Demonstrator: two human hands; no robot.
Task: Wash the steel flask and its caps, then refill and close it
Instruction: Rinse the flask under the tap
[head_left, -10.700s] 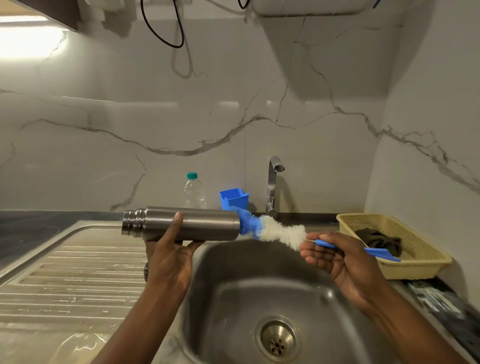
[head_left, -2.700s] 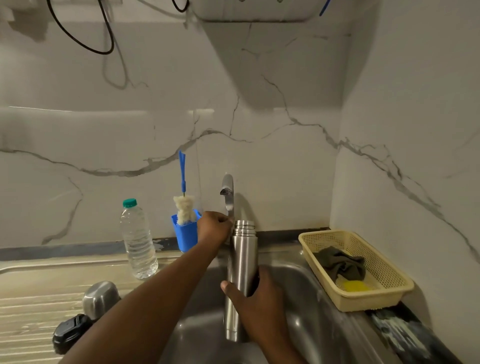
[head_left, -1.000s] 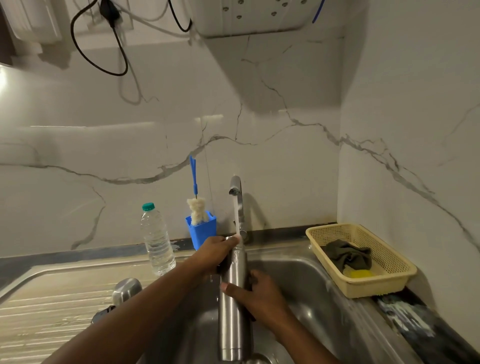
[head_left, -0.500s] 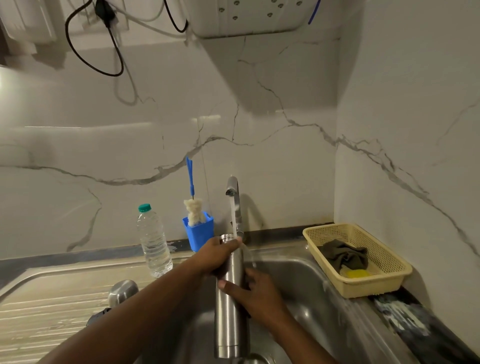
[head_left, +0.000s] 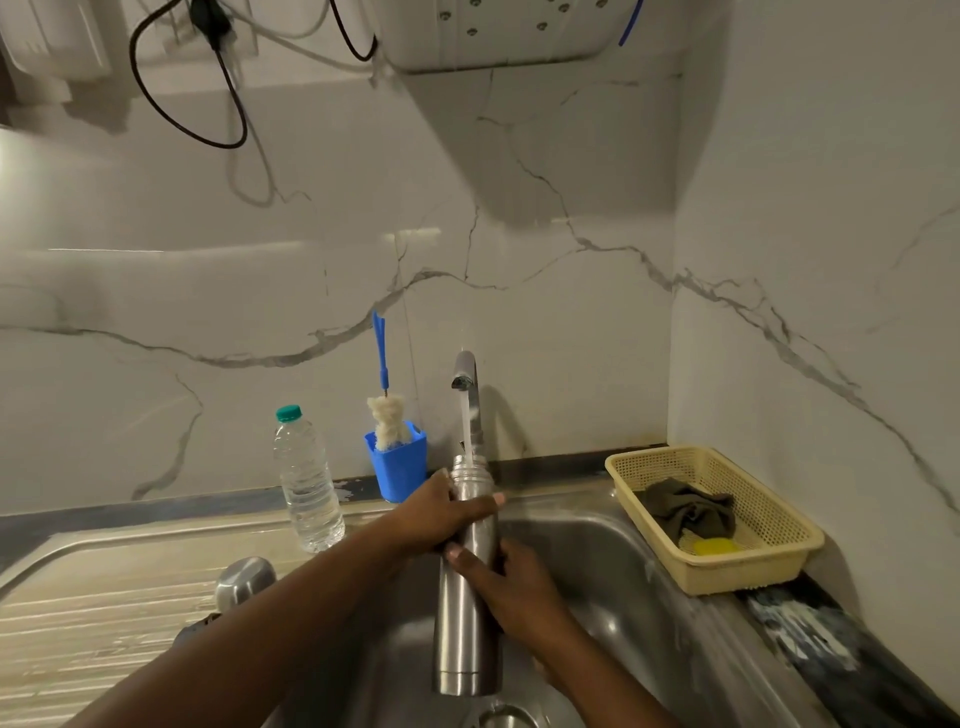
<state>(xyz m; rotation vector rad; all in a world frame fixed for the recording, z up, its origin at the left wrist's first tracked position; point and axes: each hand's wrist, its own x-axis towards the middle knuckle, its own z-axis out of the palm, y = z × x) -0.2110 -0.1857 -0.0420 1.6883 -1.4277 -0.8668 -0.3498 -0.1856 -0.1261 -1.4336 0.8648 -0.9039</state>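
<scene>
You had the steel flask (head_left: 467, 597) upright over the sink (head_left: 623, 597), with its open mouth right under the tap (head_left: 466, 374) and the water stream (head_left: 467, 426) running into the neck. Your left hand (head_left: 441, 514) was wrapped round the shoulder just below the threads, fingers curled on it. Your right hand (head_left: 511, 582) gripped mid-body, thumb across the front. Neither hand held anything else.

It looked like the rinse step to me. To do it well: mouth centred on the stream, flask plumb so water didn't splash off the rim, fill part way, swirl, dump. Wet steel was probably slippery, so two hands were right.

The steel cap (head_left: 245, 581) sat on the drainboard, left of the basin. I couldn't tell if it was washed.
</scene>
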